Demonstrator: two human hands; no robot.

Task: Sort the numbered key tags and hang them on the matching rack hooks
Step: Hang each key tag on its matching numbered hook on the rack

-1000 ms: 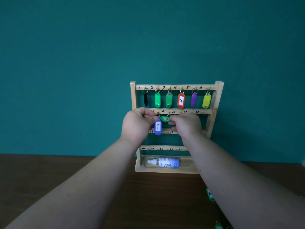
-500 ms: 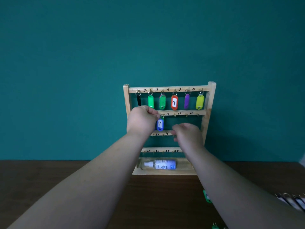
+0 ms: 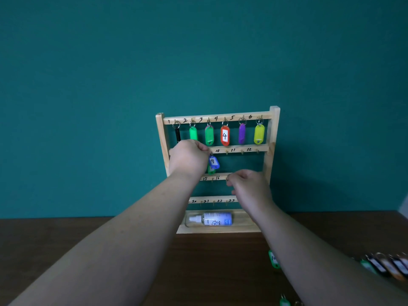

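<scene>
A wooden key rack stands on the dark worktop against a teal wall. Its top rail carries six tags, among them a red tag marked 4. On the second rail a blue tag marked 9 hangs tilted, with a green tag partly hidden behind it. The left hand is at 9 o'clock of the blue tag, its fingers curled at the rail above. I cannot tell whether they pinch the ring. The right hand, at 4 o'clock of the blue tag, is loosely curled with nothing seen in it. A spray bottle lies in the rack's base. Loose tags lie at 4 o'clock of the rack.
</scene>
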